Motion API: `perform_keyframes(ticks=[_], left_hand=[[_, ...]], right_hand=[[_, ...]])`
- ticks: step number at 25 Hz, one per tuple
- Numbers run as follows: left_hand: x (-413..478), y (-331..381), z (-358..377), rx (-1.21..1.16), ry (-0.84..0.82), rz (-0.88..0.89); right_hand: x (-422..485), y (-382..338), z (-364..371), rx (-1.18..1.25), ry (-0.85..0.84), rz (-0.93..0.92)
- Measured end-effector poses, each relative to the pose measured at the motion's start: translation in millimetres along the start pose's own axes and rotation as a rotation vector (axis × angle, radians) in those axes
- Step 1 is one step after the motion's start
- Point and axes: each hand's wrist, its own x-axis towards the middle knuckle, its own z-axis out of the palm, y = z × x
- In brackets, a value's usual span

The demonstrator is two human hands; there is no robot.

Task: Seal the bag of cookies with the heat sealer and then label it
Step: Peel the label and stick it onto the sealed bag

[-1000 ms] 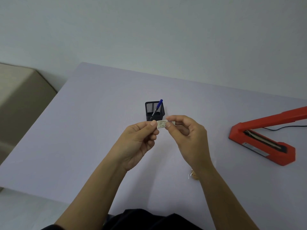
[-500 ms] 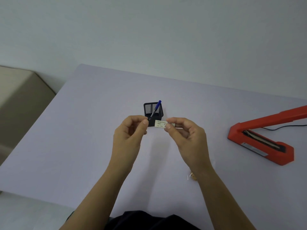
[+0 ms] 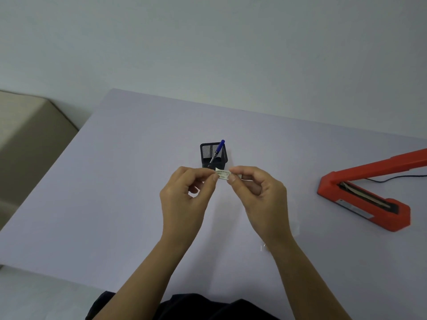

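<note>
A small white printed label [image 3: 222, 174] is held above the table's middle, pinched at its left end by my left hand [image 3: 184, 195] and at its right end by my right hand [image 3: 258, 192]. The clear bag of cookies [image 3: 263, 247] lies on the table under my right wrist; only a thin edge of it shows. The red heat sealer [image 3: 362, 199] sits at the right with its arm raised.
A black mesh pen cup [image 3: 213, 155] with a blue pen [image 3: 218, 150] stands just behind the label. The sealer's black cable [image 3: 388, 180] runs off to the right. A beige box [image 3: 27, 144] sits left of the lilac table [image 3: 115, 181].
My left hand let go of the label for a moment and now pinches its left end again. Both hands stay at about the same height.
</note>
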Motion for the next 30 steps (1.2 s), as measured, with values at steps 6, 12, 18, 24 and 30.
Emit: perform_keyframes(ticks=[6, 12, 18, 24, 30], left_hand=[[-1, -1, 2, 0.082, 0.058, 0.178], [8, -3, -2, 0.051, 0.045, 0.225], [7, -7, 0, 0.088, -0.064, 0.304], [4, -10, 1, 0.111, -0.081, 0.339], [-1, -22, -1, 0.084, -0.088, 0.252]], right_hand=[[4, -3, 1, 0.139, -0.02, 0.029], [10, 4, -10, 0.285, -0.17, 0.18], [15, 12, -16, 0.082, -0.319, 0.11], [16, 17, -17, 0.037, -0.275, 0.043], [14, 28, -12, 0.032, -0.232, 0.081]])
